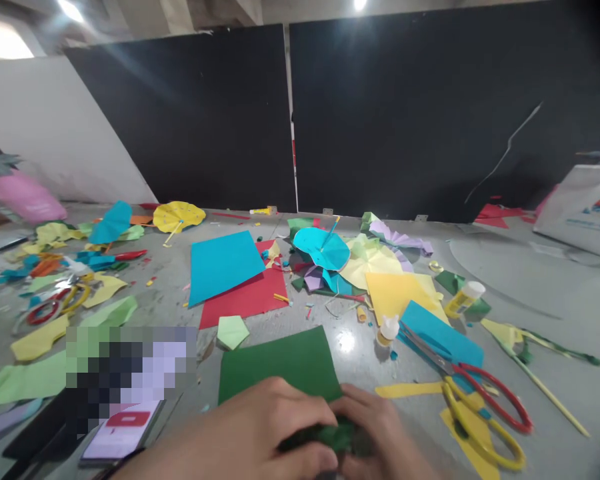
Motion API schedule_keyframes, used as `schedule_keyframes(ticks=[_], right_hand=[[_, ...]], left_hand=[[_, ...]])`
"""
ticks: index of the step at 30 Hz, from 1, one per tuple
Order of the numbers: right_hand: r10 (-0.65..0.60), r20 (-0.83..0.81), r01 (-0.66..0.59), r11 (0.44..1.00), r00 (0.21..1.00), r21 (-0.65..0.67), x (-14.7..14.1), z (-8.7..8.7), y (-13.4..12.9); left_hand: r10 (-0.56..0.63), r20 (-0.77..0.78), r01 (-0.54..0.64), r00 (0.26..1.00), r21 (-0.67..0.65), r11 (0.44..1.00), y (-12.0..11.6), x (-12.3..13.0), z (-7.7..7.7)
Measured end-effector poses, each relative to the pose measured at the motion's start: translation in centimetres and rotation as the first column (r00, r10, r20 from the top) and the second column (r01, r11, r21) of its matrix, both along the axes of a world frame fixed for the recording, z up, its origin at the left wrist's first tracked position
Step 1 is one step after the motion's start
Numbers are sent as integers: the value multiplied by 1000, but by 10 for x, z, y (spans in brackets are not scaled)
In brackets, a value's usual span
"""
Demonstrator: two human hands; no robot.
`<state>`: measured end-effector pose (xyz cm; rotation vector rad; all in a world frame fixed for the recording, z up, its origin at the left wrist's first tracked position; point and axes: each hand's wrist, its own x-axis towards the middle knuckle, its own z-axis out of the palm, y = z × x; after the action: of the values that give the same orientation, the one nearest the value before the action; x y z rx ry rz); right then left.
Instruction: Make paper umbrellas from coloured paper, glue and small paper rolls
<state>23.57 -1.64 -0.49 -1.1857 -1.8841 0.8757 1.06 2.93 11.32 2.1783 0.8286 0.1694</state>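
At the bottom middle, my left hand (275, 420) and my right hand (375, 427) meet around a small piece of dark green paper (339, 437), fingers curled on it from both sides. Much of that piece is hidden by my fingers, so its shape is unclear. Just beyond my knuckles lies a flat dark green sheet (283, 363). Past it sits a pale green paper pentagon (233, 332). Right of my right hand are a yellow paper strip (410, 389) and large scissors (453, 368) with red and yellow handles.
Blue (225, 267) and red sheets (247, 293) overlap farther back, beside a blue paper umbrella (323, 250). A glue bottle (387, 331) and a glue stick (465, 299) stand at right. A phone (123, 430) lies left, near second scissors (60, 300). Black panels (380, 113) border the back.
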Motion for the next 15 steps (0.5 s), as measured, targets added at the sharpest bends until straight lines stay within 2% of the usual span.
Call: schedule_keyframes(ticks=[2,3,4,6,7,9,11,12,13,15], right_hand=[[-67,-45,66,998,997,-9,-1,2,9],[-90,-57,89,996,994,-16,0,3,13],[-105,-70,104,994,992,-18,1,4,16],[-144,-112,143,990,983,-19,4,5,21],[-180,-137,179,984,974,-18,5,6,22],[-259,-183,260,965,948,-19,7,4,24],[-326,-220,330,944,919,-22,7,2,24],[-352,-235,357,934,906,-22,7,1,24],[-371,-246,378,925,895,-19,6,0,25],[-401,-259,414,910,878,-8,6,-2,25]], left_hand=[[98,60,-98,993,7,995,12,-16,-2],[208,139,-215,968,34,976,19,-27,-4],[323,229,-338,918,30,941,27,-37,-6],[445,360,-473,820,-10,881,44,-58,-12],[518,407,-552,753,-39,833,53,-66,-16],[607,446,-612,658,-153,776,69,-79,-26],[665,512,-681,544,-194,706,80,-85,-38],[682,521,-698,513,-209,685,83,-86,-45],[696,507,-695,509,-235,679,85,-86,-52],[709,440,-640,552,-322,698,84,-85,-67]])
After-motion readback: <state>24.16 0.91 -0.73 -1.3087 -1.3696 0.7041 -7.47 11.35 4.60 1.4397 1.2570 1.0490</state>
